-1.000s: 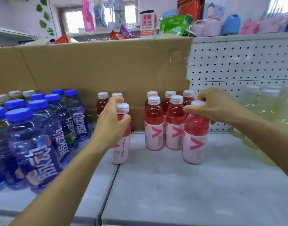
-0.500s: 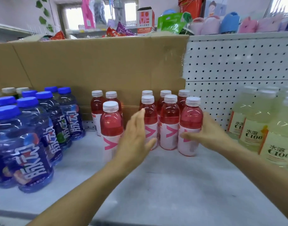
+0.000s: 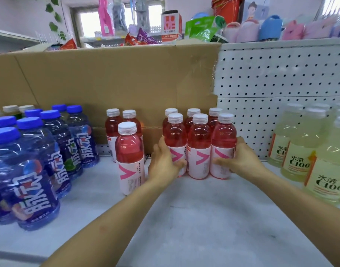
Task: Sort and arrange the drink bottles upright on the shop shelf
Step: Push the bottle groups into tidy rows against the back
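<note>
Six pink drink bottles with white caps stand upright in a tight block of two rows at the back of the grey shelf (image 3: 184,218). My left hand (image 3: 163,162) cups the left side of the front left bottle (image 3: 175,137), thumb across its label. Around the right side of the front right bottle (image 3: 224,137) my right hand (image 3: 240,160) wraps, its thumb on the label too. The block is held between both hands. A single pink bottle (image 3: 129,151) stands apart to the left, with two more (image 3: 112,128) behind it.
Blue-capped bottles (image 3: 30,170) crowd the shelf's left side. Pale yellow C100 bottles (image 3: 325,170) stand at the right. A cardboard sheet (image 3: 107,78) backs the left and middle, and white pegboard (image 3: 281,74) backs the right. Assorted goods sit on top behind.
My left hand let go of the single pink bottle and moved right to the block. My right hand dropped from a bottle cap to the front right bottle's side; both hands now close in.
</note>
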The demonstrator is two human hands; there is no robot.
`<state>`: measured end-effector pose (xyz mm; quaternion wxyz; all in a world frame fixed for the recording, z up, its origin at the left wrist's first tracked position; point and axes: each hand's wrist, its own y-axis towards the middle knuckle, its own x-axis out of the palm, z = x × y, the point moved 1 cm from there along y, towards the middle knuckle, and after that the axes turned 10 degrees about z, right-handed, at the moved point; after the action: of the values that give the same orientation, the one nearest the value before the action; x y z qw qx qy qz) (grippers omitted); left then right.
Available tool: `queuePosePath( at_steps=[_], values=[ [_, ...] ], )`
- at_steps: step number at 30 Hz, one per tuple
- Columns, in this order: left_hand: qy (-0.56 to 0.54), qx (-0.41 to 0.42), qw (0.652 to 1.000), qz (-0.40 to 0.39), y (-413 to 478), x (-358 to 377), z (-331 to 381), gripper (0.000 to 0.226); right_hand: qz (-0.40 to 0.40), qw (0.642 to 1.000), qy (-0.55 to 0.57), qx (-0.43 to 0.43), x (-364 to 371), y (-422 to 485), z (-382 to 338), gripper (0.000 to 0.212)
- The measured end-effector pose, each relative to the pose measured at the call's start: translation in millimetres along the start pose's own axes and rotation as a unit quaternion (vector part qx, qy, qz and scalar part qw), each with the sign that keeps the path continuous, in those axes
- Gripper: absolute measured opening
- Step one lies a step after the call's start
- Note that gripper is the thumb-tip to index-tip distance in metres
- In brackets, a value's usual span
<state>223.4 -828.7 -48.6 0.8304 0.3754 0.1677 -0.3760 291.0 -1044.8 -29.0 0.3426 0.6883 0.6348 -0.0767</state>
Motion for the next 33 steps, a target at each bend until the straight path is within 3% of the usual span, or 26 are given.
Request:
queuePosePath(
  at_steps=[3, 5, 8, 10, 13, 17, 21, 26, 33],
  values=[
    [0.012, 0.052, 0.998, 0.017, -12.8, -10.7, 9.4, 0.107, -0.004, 1.0, 0.0, -0.012, -5.2, -4.3, 0.3, 0.075],
    [0.017, 0.143, 0.989, 0.04, -25.4, -24.9, 20.2, 0.1, 0.079, 0.994, -0.044, -0.058, -8.0, -7.6, -6.4, 0.092],
    [0.025, 0.329, 0.936, 0.122, -37.4, -57.8, 34.2, 0.075, 0.236, 0.942, 0.01, -0.239, -7.8, -22.1, -40.3, 0.077],
    [0.028, 0.388, 0.895, 0.22, -33.8, -82.5, 36.0, 0.058, 0.232, 0.908, 0.056, -0.345, 3.2, -34.2, -70.6, 0.067],
    [-0.032, 0.279, 0.906, 0.315, -12.6, -115.5, 23.4, 0.042, 0.115, 0.913, 0.095, -0.379, 37.6, -46.9, -108.7, 0.061],
    [-0.203, 0.078, 0.937, 0.272, 28.5, -144.4, -18.7, 0.031, -0.091, 0.952, 0.158, -0.246, 80.1, -50.6, -137.4, 0.064],
    [-0.182, -0.102, 0.945, 0.251, 75.3, -150.0, -64.2, 0.043, -0.227, 0.936, 0.223, -0.153, 118.6, -48.6, -148.9, 0.068],
    [-0.217, -0.17, 0.951, 0.14, 120.4, -130.6, -83.1, 0.062, -0.199, 0.937, 0.255, -0.132, 130.8, -50.5, -150.6, 0.054],
    [-0.142, -0.141, 0.971, 0.135, 154.7, -108.0, -92.4, 0.04, -0.161, 0.95, 0.211, -0.163, 73.3, -56.9, -115.6, 0.052]
  ],
)
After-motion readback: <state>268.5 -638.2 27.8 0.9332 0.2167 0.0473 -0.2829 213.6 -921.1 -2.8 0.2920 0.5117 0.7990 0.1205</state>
